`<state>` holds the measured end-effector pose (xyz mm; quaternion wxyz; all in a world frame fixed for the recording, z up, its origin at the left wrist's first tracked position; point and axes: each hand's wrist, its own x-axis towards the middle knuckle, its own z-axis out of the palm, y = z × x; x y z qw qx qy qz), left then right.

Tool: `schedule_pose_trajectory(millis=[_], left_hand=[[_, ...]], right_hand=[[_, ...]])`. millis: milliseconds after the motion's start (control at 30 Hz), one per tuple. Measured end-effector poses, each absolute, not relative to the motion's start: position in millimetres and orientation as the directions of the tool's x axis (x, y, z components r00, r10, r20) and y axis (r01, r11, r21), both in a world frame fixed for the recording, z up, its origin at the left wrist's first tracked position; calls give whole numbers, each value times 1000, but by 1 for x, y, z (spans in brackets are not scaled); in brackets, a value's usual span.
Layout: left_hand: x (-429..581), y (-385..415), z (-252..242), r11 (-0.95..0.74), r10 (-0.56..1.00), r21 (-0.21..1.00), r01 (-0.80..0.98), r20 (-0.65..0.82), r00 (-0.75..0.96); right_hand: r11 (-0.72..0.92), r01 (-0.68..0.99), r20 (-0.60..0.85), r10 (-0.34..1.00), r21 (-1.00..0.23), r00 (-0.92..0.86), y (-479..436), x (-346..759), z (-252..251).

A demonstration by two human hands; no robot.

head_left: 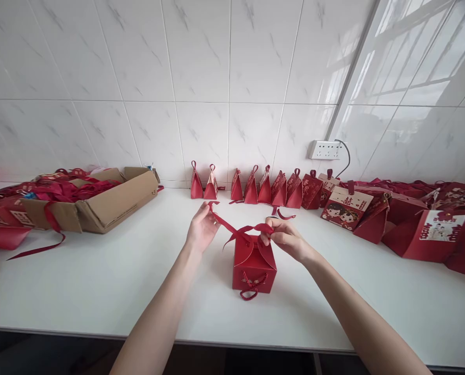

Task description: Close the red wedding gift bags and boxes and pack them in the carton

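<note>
A small red gift box stands on the white counter in front of me, with a red cord hanging at its front. A red ribbon runs across its top. My left hand pinches one ribbon end and holds it up to the left. My right hand pinches the ribbon loop just above the box's right top edge. Both hands are closed on the ribbon.
A row of folded red boxes stands along the tiled wall. A cardboard carton with red ribbons and flat boxes lies at the left. Larger red boxes with printed cards crowd the right. A wall socket is above them.
</note>
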<state>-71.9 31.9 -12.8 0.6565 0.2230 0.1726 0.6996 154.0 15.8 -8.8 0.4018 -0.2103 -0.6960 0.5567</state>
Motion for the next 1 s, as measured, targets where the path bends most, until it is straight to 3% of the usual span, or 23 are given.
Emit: schedule_pose_trajectory(millis=[300, 700, 1000], left_hand=[[-74, 33, -12, -90, 994, 501, -861, 105, -42], [-74, 35, -15, -141, 987, 520, -843, 139, -80], [-75, 32, -13, -152, 978, 521, -840, 203, -51]], right_hand=[[402, -280, 488, 770, -871, -411, 10, 159, 20], [396, -366, 523, 766, -842, -375, 1, 158, 52], [424, -471, 634, 525, -773, -568, -9, 155, 56]])
